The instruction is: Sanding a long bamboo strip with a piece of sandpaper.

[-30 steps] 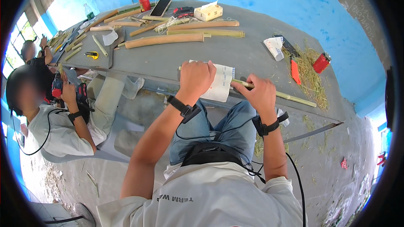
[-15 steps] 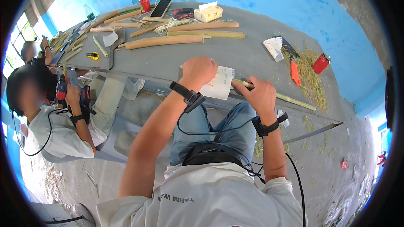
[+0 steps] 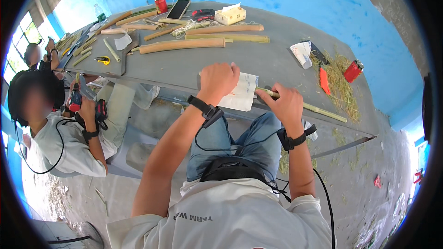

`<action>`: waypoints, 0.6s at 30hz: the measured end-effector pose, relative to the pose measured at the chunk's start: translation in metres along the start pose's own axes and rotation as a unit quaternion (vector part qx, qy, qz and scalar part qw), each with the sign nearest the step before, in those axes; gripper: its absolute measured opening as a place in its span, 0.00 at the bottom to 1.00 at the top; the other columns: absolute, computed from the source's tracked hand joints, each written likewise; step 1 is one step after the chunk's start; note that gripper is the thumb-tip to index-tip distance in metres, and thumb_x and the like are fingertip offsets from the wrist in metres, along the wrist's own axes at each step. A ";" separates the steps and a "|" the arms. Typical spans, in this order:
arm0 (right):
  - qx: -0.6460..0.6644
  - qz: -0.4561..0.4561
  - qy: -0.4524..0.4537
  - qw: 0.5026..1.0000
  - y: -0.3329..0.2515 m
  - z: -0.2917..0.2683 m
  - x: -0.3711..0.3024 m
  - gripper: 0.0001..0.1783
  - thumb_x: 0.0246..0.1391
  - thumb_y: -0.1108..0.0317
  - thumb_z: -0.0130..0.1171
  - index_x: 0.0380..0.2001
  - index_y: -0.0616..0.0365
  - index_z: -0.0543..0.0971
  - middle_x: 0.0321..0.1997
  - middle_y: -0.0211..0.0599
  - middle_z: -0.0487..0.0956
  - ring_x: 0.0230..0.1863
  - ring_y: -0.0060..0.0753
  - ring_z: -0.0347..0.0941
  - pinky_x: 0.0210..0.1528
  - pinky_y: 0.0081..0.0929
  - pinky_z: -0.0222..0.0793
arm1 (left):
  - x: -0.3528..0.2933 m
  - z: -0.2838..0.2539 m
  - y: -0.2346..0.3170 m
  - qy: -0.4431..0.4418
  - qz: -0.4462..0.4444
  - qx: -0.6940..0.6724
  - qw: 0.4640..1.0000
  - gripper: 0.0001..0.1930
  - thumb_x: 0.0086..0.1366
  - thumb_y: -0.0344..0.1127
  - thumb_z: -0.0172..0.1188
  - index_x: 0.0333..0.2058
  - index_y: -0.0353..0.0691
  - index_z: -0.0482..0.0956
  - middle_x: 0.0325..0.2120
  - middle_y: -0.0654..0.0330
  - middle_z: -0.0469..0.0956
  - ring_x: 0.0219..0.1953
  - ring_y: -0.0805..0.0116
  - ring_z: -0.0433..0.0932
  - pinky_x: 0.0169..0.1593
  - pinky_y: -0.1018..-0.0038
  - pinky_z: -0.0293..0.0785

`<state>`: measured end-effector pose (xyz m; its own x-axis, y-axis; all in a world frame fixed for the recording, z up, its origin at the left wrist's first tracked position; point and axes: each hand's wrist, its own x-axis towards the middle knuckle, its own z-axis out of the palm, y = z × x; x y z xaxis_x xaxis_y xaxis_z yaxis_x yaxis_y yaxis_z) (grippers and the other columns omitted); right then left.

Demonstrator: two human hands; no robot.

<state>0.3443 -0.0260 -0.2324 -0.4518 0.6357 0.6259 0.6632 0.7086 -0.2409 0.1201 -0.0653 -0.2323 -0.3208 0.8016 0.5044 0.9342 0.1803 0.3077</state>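
Observation:
My left hand (image 3: 217, 80) lies fisted on a white sheet of paper (image 3: 242, 93) at the near edge of the grey table (image 3: 184, 69). Whether it grips anything under the fingers is hidden. My right hand (image 3: 284, 103) is closed around a thin green bamboo stick (image 3: 318, 109) that runs off to the right along the table edge, its near end meeting the paper. Both wrists wear black bands with cables.
Thick bamboo poles (image 3: 182, 45) lie across the table's far half, with a red can (image 3: 161, 4), a phone (image 3: 178, 8), a tissue box (image 3: 230, 16), an orange knife (image 3: 324, 81) and green shavings (image 3: 341, 83). A seated person (image 3: 55, 124) at the left holds a tool.
My left hand has slid a little further left along the paper at the table edge. The person at the left has lowered their hands with the tool. My right hand holds still.

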 end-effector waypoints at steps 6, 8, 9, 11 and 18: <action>-0.008 0.002 -0.003 1.000 0.001 0.001 -0.001 0.32 0.48 0.36 0.71 0.17 0.55 0.74 0.14 0.40 0.74 0.18 0.49 0.70 0.26 0.41 0.66 | -0.001 0.003 -0.002 0.004 0.009 -0.002 1.000 0.26 0.69 0.45 0.50 0.13 0.40 0.80 0.11 0.50 0.76 0.15 0.47 0.76 0.21 0.55 0.71; -0.010 0.001 -0.005 1.000 0.001 0.001 -0.001 0.32 0.48 0.36 0.71 0.17 0.55 0.74 0.14 0.40 0.74 0.18 0.49 0.70 0.26 0.41 0.66 | -0.001 0.004 -0.002 0.011 0.013 0.005 1.000 0.26 0.69 0.45 0.51 0.13 0.40 0.80 0.11 0.50 0.76 0.14 0.47 0.76 0.21 0.55 0.71; -0.009 0.000 -0.003 1.000 0.001 0.001 -0.001 0.32 0.48 0.36 0.71 0.17 0.55 0.74 0.14 0.40 0.74 0.18 0.49 0.70 0.26 0.41 0.66 | -0.001 0.004 -0.002 0.021 0.016 0.008 1.000 0.26 0.69 0.45 0.51 0.13 0.40 0.80 0.11 0.50 0.76 0.14 0.47 0.76 0.21 0.55 0.71; -0.008 -0.001 -0.001 1.000 0.001 0.001 0.000 0.32 0.47 0.36 0.71 0.17 0.55 0.74 0.14 0.40 0.74 0.18 0.49 0.70 0.26 0.41 0.66 | -0.001 0.003 -0.002 0.031 0.019 0.011 0.999 0.26 0.69 0.45 0.51 0.13 0.40 0.80 0.11 0.50 0.76 0.14 0.47 0.76 0.21 0.55 0.70; -0.004 -0.001 -0.001 1.000 0.001 0.000 0.000 0.32 0.47 0.36 0.72 0.17 0.56 0.75 0.14 0.40 0.74 0.17 0.49 0.70 0.26 0.40 0.66 | -0.001 -0.003 0.001 -0.003 0.001 0.004 1.000 0.27 0.70 0.46 0.49 0.14 0.38 0.80 0.13 0.47 0.77 0.17 0.44 0.77 0.26 0.53 0.74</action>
<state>0.3448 -0.0251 -0.2330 -0.4542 0.6354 0.6245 0.6668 0.7073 -0.2347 0.1212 -0.0673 -0.2296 -0.3188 0.8051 0.5003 0.9357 0.1832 0.3014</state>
